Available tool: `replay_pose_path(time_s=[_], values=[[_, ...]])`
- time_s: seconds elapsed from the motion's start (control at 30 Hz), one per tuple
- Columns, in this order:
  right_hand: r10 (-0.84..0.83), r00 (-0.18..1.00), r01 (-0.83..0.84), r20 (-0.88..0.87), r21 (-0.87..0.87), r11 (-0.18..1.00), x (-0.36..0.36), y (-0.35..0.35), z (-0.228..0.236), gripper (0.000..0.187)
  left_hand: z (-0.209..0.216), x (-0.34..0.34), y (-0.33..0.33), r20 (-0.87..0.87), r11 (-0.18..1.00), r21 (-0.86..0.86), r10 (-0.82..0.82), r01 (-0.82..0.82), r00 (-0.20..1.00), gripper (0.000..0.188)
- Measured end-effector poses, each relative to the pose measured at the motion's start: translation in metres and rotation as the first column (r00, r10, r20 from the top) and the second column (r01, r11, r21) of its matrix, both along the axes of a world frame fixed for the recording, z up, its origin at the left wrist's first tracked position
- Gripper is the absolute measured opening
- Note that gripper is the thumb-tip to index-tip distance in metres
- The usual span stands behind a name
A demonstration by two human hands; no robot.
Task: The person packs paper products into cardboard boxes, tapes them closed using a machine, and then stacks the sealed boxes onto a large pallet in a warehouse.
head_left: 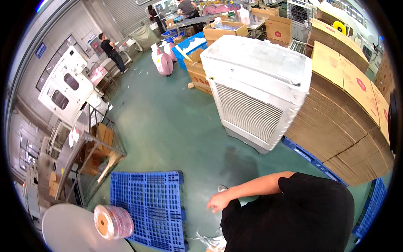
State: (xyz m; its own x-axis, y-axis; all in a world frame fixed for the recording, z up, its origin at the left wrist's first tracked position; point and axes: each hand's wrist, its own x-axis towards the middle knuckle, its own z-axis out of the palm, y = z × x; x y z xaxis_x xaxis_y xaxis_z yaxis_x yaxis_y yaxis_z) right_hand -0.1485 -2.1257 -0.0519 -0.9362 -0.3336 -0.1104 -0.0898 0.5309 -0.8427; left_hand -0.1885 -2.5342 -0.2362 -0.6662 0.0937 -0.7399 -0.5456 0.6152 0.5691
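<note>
My right forearm reaches leftward from a black sleeve across the front of my body. At its end my right hand (218, 200) hangs over the green floor, its fingers loosely stretched and nothing visible in them. A shoe tip (222, 188) shows just beyond the wrist. Crumpled white plastic strips (212, 241) lie low in the picture, below that hand. A small skin-toned patch at the bottom edge beside them may be part of my left hand; its fingers are hidden. Nearest on the left is a blue plastic pallet (147, 206).
A roll of pinkish film (113, 222) rests on a round grey surface (63, 231). Ahead stands a large white air cooler (256, 92). Stacked flat cartons (336, 122) fill the right. A metal-framed table (79, 155) stands left. People (111, 52) are farther back.
</note>
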Motion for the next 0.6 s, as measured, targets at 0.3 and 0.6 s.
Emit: replay_pose_path(time_s=[0.3, 0.6], values=[[-0.610, 0.784, 0.610, 0.117, 0.038, 0.791, -0.134, 0.229, -0.056, 0.041, 0.042, -0.391, 0.233, -0.304, 0.951, 0.275, -0.055, 0.143, 0.951, 0.008], [-0.867, 0.386, 0.647, 0.314, 0.578, 0.497, -0.100, 0.442, -0.295, 0.034, 0.113, -0.484, 0.638, -0.210, 0.676, 0.517, -0.495, 0.525, 0.843, 0.025]])
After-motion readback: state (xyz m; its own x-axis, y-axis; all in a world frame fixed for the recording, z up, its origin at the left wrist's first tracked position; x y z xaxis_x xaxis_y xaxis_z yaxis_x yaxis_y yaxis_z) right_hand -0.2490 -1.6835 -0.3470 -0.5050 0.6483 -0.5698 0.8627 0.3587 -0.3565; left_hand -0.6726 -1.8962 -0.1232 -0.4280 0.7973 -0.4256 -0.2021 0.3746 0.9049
